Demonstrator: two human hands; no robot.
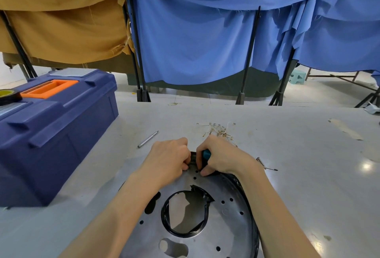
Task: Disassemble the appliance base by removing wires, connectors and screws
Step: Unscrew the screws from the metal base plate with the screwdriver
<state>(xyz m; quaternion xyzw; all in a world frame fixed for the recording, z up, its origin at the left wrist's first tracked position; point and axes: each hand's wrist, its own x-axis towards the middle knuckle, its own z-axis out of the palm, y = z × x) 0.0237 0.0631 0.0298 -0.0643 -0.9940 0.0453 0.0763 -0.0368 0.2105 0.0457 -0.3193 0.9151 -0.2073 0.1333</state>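
Nearest us lies the appliance base (226, 187), a round grey metal plate flat on the counter (308, 185), drilled with small holes, with a large central opening ringed in torn black plastic and a black rim. Both grips meet at its far edge. Our right hand (223, 160) is wrapped round a teal-handled screwdriver (206, 155); its tip is hidden under the fingers, so we cannot see any screw. Our left hand (168, 159), just left of that grip, curls its fingers onto the black rim, seemingly steadying it. We judge the work point sits directly below the right grip, the driver roughly upright. Loose wires (220, 131) lie just beyond
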